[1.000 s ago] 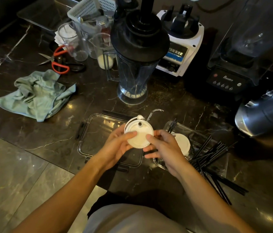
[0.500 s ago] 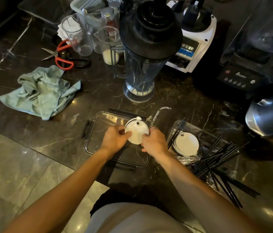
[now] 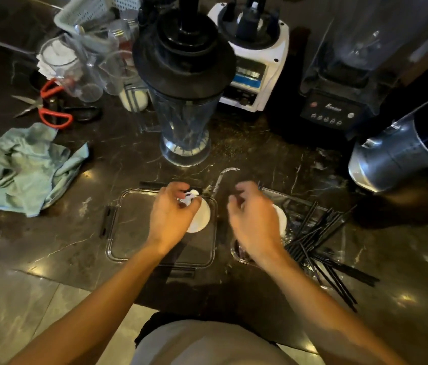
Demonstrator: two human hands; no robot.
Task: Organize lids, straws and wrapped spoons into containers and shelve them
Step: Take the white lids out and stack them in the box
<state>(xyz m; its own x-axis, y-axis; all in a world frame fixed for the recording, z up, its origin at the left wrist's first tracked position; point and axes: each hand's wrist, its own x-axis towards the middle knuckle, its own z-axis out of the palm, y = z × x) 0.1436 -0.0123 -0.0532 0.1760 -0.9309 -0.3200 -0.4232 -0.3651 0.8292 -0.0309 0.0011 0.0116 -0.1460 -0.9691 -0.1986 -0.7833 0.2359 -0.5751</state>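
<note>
Since the earlier frames both hands have separated: the right hand (image 3: 253, 219) has let go of the lid (image 3: 200, 214) and shifted right, while the left hand (image 3: 172, 217) stays on it. Left fingers (image 3: 178, 189) are curled over the lid's far edge, pinching it near its tab, with the lid low over the far right corner of the clear tray (image 3: 128, 233) (contact with the tray floor cannot be confirmed). Right fingers (image 3: 242, 191) are loosely bent and hold nothing; the hand hovers above the second container (image 3: 302, 204), where a stack of white lids (image 3: 281, 218) shows just beyond the palm. Black straws (image 3: 320, 241) lie fanned across that container's right side and onto the dark marble surface (image 3: 260, 154). Behind the tray stands a blender jug (image 3: 185, 101); a green cloth (image 3: 23, 167) lies well to the left.
</note>
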